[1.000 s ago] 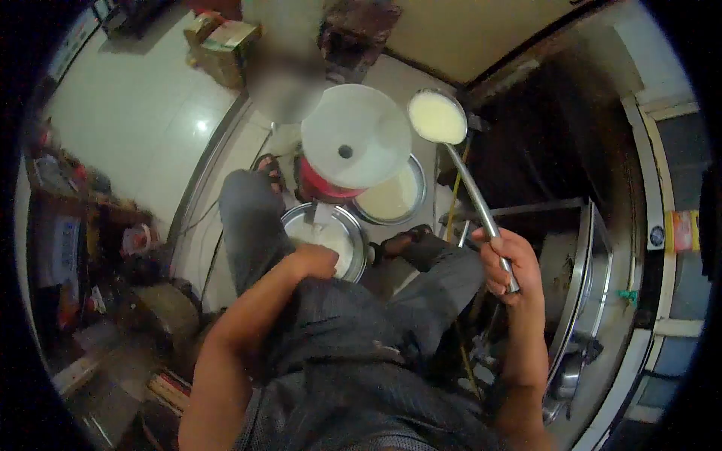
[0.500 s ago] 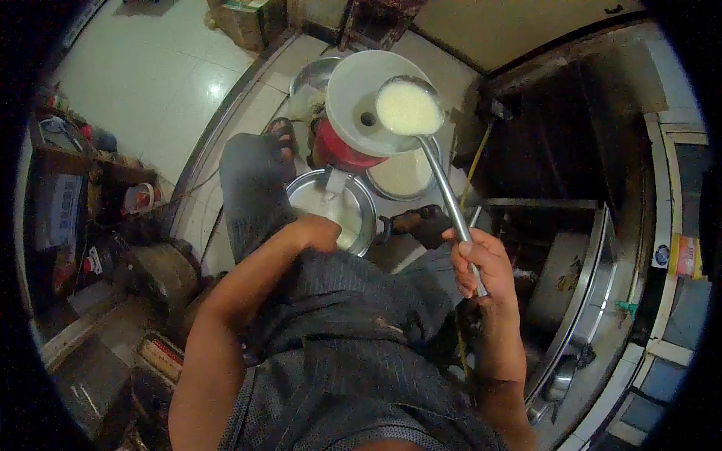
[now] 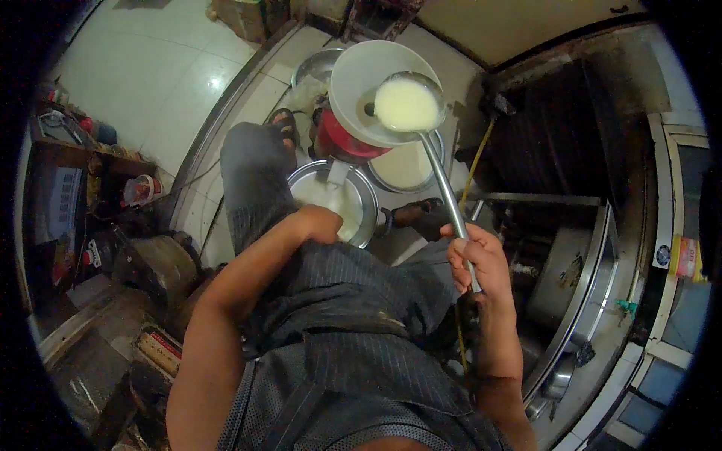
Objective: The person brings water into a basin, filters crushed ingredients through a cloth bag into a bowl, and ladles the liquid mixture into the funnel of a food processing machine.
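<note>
My right hand (image 3: 480, 259) is closed round the handle of a long metal ladle (image 3: 444, 177). Pale creamy liquid (image 3: 406, 105) fills its bowl, held above the right side of a wide white funnel-shaped hopper (image 3: 353, 75) with a dark hole. The hopper tops a red machine (image 3: 338, 139) whose pale spout (image 3: 338, 174) points into a metal pot (image 3: 368, 214) holding whitish liquid. My left hand (image 3: 319, 224) is curled over the pot's near-left rim; its fingertips are hidden, so whether it grips the rim is unclear. Behind the pot stands a metal basin (image 3: 440, 169) of creamy liquid, partly covered by the hopper.
A metal bowl (image 3: 314, 64) with a plastic bag (image 3: 307, 94) sits behind the machine. On the right are a metal-framed unit (image 3: 602, 248) and a yellow stick or tube (image 3: 481, 154). At left stand a cluttered shelf (image 3: 113, 154) and a rounded dark container (image 3: 162, 263).
The view has shifted slightly. The filled ladle stays over the hopper, and the left hand remains at the pot's rim.
</note>
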{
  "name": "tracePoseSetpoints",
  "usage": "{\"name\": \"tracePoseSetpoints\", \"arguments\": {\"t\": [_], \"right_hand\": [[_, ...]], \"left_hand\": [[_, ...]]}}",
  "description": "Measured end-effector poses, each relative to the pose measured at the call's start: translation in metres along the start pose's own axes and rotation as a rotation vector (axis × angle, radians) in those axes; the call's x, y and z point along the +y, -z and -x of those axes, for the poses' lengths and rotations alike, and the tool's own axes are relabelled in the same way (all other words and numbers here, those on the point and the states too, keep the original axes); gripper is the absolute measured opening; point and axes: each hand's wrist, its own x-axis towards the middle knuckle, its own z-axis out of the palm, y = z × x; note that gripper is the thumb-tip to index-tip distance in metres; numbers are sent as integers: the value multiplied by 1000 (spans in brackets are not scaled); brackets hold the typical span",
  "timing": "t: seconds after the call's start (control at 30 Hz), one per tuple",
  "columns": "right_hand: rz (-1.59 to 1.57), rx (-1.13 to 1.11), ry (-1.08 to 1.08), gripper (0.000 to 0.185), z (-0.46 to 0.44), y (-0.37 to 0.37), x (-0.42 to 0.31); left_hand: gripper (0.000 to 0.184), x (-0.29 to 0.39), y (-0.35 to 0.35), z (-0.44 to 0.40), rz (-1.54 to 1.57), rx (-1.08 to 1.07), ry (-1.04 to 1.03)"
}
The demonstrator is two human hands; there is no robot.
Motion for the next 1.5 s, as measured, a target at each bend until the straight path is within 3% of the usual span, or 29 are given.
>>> {"name": "tracePoseSetpoints", "arguments": {"t": [1.5], "right_hand": [[69, 59, 32, 27, -4, 2, 8]], "left_hand": [[31, 3, 5, 5, -34, 27, 4]]}}
